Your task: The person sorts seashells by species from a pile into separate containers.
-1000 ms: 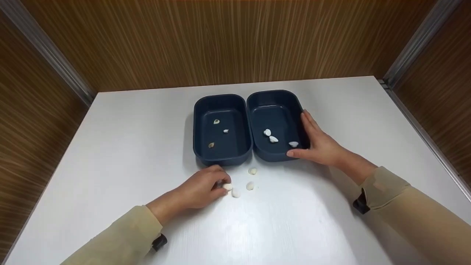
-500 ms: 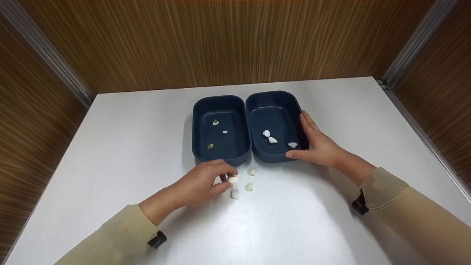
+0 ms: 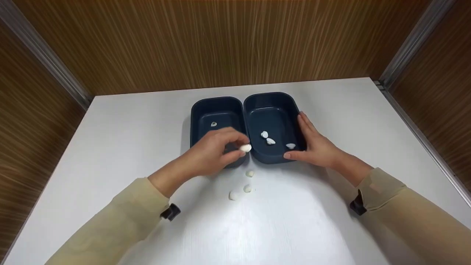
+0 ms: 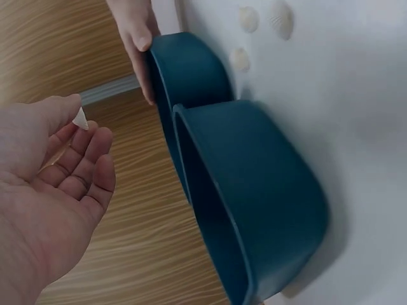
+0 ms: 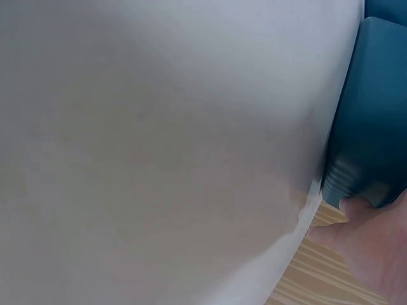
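Note:
My left hand [image 3: 208,152] pinches a small white seashell [image 3: 245,148] between thumb and fingers, above the near inner edge of the left dark blue tray [image 3: 216,103]. In the left wrist view the same seashell [image 4: 81,119] shows at the thumb tip, the other fingers loosely bent. My right hand [image 3: 322,148] rests against the near right corner of the right dark blue tray [image 3: 270,158], its fingers straight along the outer side and thumb on the front rim. Three white shells [image 3: 271,141] lie in the right tray. One small shell [image 3: 213,124] shows in the left tray; my left hand hides the rest of its floor.
Three pale shells [image 3: 247,188] lie on the white table [image 3: 279,221] in front of the trays. Both trays stand side by side. A wood-grain panel [image 3: 235,44] rises behind the table, with metal posts [image 3: 412,44] at the corners.
My left hand has lifted a shell off the table and carried it forward and right, over the left tray. The right hand stays at the right tray.

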The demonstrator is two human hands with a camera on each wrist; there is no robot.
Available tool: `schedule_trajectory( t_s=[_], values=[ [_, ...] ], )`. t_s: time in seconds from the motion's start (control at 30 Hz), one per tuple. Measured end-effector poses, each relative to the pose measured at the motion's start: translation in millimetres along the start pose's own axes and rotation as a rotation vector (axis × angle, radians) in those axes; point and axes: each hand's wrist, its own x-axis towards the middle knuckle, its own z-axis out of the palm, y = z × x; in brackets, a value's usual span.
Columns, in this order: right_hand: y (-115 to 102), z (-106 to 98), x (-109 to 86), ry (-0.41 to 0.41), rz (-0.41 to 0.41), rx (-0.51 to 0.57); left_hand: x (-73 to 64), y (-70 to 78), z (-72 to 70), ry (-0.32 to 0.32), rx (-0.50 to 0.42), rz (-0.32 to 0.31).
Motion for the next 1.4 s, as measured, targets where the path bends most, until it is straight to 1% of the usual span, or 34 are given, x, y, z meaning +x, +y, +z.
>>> schedule_trajectory(
  t_s=[0.1,0.3,0.4,0.53,0.63,0.73,0.83,1.07,1.27,1.4],
  values=[
    [0.0,0.9,-0.4,0.004,-0.008,0.0,13.5,0.2,-0.4,0.013,0.008,0.007],
    [-0.2,0.6,0.3,-0.005,0.009,-0.009,42.1,-2.9,0.2,0.02,-0.008,-0.008],
    [-0.2,-0.2,1.3,-0.005,0.009,-0.013,56.5,-4.8,0.3,0.016,-0.021,-0.039],
    [0.1,-0.2,1.3,-0.009,0.016,-0.015,73.5,-7.8,3.2,0.0,-0.046,-0.1],
    [-0.1,-0.9,0.7,-0.018,0.03,-0.016,85.2,-11.4,7.7,-0.001,-0.061,-0.123],
    [-0.6,-1.4,0.1,-0.024,0.037,-0.021,95.5,-16.7,13.9,-0.002,-0.071,-0.131],
    [-0.6,-1.3,0.3,-0.026,0.033,-0.02,104.0,-22.4,20.5,-0.005,-0.063,-0.143],
    [0.8,-0.2,1.7,-0.02,-0.006,-0.026,121.4,-35.5,36.9,-0.012,-0.039,-0.148],
    [1.4,0.1,1.1,-0.021,0.001,-0.018,129.9,-41.2,48.3,-0.015,-0.04,-0.142],
    [0.9,0.3,0.9,-0.022,-0.002,-0.012,132.8,-44.0,54.8,-0.011,-0.048,-0.149]
  ],
)
